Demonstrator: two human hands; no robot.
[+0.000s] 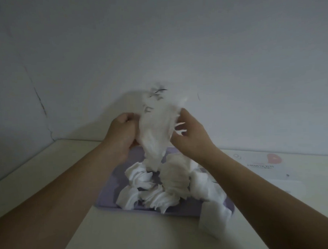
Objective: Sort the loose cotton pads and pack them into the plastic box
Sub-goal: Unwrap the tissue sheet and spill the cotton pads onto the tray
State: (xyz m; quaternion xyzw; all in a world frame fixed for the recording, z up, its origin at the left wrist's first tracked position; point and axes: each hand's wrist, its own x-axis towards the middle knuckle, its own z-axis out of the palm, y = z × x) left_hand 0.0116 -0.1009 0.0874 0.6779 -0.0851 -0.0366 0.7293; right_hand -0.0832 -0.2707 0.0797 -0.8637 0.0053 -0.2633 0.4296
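Pale wall (231, 46) and cream tabletop (126, 235), seen from the head camera; both bare forearms reach forward to a shared grip at mid-frame.

At the grip, a held bundle (157, 128) of white cotton pads is raised off the table. It is wide at the top and tapers downward, and it is motion-blurred. The left hand (122, 135) has its fingers curled round the bundle's left edge. The right hand (190, 140) holds the right edge, its fingers bent against the pads and slightly spread. Dark marks (156, 92) show just above the grip at the bundle's top; whether they are print on a clear wrapper cannot be told.

Directly below the grip, the bundle's lower tip meets or nearly meets the loose cotton pads (162, 186), which lie in several fanned, overlapping heaps. These heaps rest on a lavender base (110, 194) that extends below and to the left of the grip; whether this is the plastic box or only a flat tray cannot be told.

Below and to the right of the grip, a white rectangular piece (212, 222) lies at the base's near right corner, under the right forearm. Farther right of the grip, a printed packet (262, 165) lies flat on the tabletop, bearing the words "COSMETIC PUFF" and a pink mark.
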